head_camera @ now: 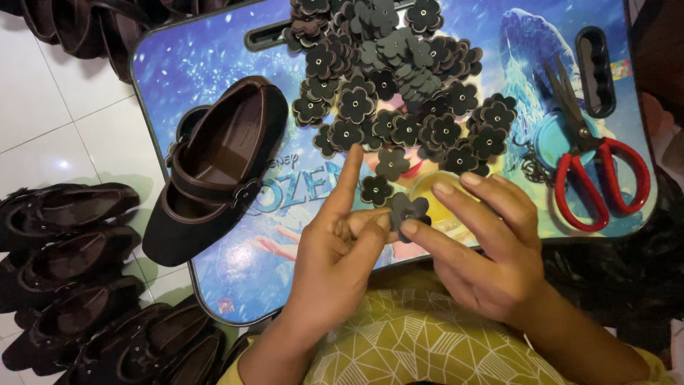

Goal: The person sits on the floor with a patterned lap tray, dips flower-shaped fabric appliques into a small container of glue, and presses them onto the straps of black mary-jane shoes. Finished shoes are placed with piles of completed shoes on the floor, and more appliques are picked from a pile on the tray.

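Gripping together, our left hand (335, 246) and right hand (477, 242) pinch a dark flower piece (408, 210) between fingertips, just above the counter (214, 57), near the flower pile (399, 85) and black shoe (217, 167).

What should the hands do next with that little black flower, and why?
Probably carry the flower over to the shoe and set it on the front. Both the left hand and the right hand pinch that one flower between their fingers, apart from the flower pile. The shoe lies close by on the small table, and no flower shows on it yet.
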A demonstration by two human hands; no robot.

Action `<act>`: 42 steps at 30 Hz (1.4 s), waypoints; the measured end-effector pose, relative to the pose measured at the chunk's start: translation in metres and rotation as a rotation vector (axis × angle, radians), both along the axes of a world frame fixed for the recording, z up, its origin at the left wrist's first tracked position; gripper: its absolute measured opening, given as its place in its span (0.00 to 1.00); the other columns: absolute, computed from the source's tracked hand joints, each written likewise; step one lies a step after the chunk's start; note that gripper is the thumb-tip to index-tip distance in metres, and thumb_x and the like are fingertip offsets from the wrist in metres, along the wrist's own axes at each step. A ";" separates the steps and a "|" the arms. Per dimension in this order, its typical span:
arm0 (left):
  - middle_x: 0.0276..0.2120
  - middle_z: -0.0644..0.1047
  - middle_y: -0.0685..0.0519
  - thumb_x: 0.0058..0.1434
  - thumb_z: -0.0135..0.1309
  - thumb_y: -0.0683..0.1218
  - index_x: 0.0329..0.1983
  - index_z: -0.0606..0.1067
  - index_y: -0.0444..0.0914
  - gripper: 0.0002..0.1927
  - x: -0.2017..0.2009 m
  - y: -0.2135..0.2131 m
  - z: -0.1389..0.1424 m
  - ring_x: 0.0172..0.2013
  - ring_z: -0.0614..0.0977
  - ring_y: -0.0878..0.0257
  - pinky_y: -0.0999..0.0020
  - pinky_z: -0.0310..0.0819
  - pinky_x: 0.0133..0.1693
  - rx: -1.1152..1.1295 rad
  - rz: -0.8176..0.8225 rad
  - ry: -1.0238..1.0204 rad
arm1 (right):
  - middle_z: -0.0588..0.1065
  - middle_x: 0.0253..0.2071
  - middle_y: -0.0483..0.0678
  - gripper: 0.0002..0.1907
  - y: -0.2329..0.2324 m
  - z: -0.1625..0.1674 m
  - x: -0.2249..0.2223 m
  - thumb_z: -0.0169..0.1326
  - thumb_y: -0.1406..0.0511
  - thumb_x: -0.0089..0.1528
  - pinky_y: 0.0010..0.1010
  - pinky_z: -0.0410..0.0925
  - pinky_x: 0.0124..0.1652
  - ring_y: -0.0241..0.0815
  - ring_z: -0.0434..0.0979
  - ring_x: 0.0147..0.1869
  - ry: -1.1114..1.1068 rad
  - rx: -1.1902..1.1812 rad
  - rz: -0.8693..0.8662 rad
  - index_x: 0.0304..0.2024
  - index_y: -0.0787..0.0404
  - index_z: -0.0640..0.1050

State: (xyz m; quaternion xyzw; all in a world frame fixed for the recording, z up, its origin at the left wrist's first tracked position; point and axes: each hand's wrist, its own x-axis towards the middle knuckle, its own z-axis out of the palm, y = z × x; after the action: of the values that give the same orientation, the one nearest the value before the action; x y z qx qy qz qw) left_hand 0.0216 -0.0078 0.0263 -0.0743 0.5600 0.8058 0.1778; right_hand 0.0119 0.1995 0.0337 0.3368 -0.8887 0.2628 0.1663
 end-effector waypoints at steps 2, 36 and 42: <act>0.40 0.81 0.51 0.70 0.44 0.35 0.84 0.42 0.40 0.42 -0.001 0.000 -0.001 0.32 0.72 0.73 0.73 0.75 0.49 0.030 0.005 -0.006 | 0.72 0.61 0.53 0.20 0.004 0.000 0.000 0.63 0.69 0.55 0.52 0.62 0.65 0.57 0.67 0.66 0.022 0.013 0.013 0.50 0.50 0.84; 0.41 0.81 0.45 0.70 0.41 0.34 0.83 0.39 0.36 0.42 0.020 -0.034 -0.009 0.41 0.82 0.62 0.67 0.77 0.50 0.301 0.023 0.052 | 0.79 0.49 0.52 0.40 -0.013 -0.004 -0.027 0.64 0.78 0.57 0.42 0.71 0.60 0.51 0.77 0.62 -0.170 -0.184 0.231 0.68 0.61 0.62; 0.39 0.81 0.45 0.71 0.40 0.35 0.84 0.39 0.37 0.42 0.025 -0.040 -0.015 0.40 0.83 0.61 0.65 0.78 0.49 0.384 0.024 0.046 | 0.80 0.43 0.50 0.45 -0.020 0.000 -0.045 0.63 0.77 0.55 0.45 0.69 0.61 0.50 0.78 0.59 -0.190 -0.151 0.399 0.70 0.59 0.57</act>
State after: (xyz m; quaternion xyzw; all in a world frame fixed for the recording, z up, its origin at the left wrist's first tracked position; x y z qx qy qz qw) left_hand 0.0463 -0.0476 0.0117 -0.0275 0.3989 0.9014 0.1662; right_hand -0.0328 0.1790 0.0333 0.4660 -0.7941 0.3868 0.0515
